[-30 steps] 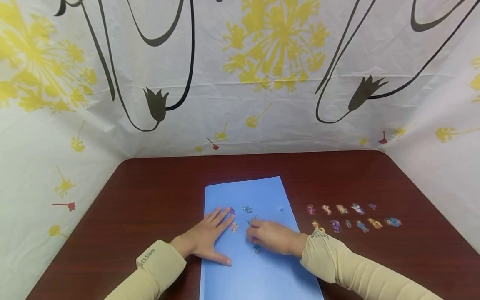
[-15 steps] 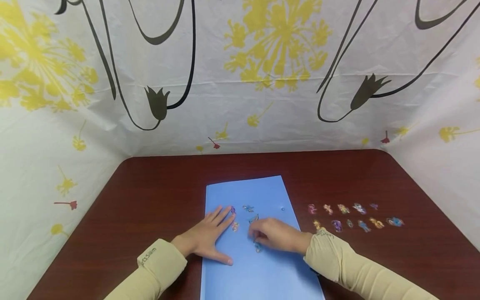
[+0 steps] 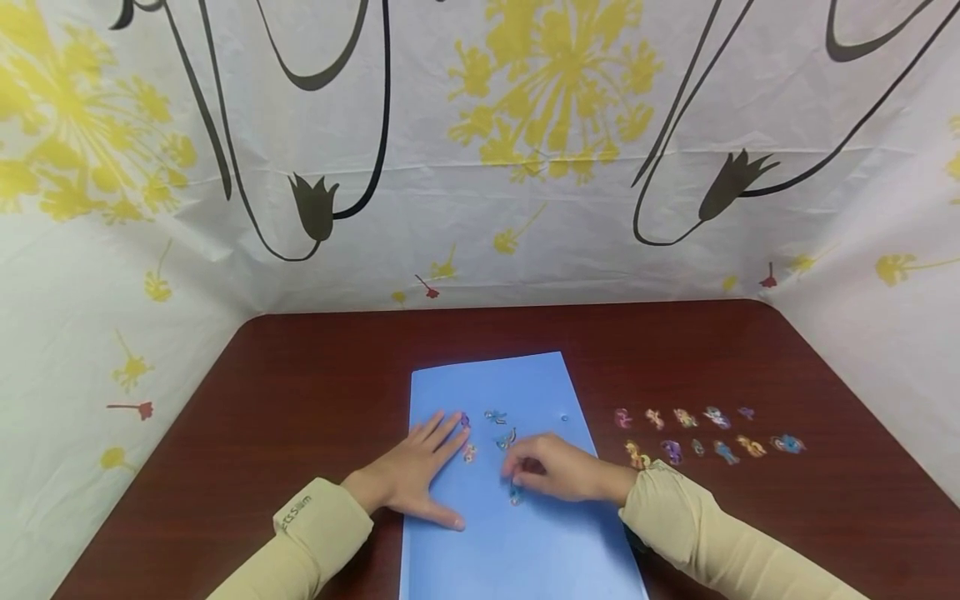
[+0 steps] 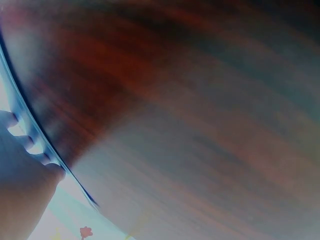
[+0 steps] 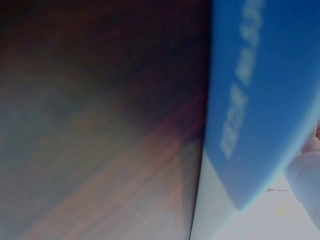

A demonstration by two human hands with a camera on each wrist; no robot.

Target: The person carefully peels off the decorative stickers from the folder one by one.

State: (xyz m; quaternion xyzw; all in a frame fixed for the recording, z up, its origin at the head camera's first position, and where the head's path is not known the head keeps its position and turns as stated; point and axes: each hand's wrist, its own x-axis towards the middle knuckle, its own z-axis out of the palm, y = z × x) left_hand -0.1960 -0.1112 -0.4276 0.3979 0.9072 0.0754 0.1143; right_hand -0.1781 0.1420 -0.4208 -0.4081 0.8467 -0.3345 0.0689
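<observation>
A blue folder lies on the table, with several small pony stickers on its upper half. My left hand rests flat on its left edge, fingers spread, near a purple sticker and an orange-pink sticker. Over the folder's middle is my right hand, fingers loosely bent, with a gap between thumb and index finger and nothing seen in it. Its fingertips are close to a blue sticker; contact cannot be made out. Two more blue stickers, one winged and one higher up, lie beyond.
Right of the folder, several cut-out pony stickers lie in two rows on the dark red-brown table, among them a yellow one and a blue one. A patterned white cloth hangs around the table's back and sides.
My right hand has drawn slightly to the right, uncovering the winged blue sticker it was on, and its fingers have loosened. The left hand has stayed in place.
</observation>
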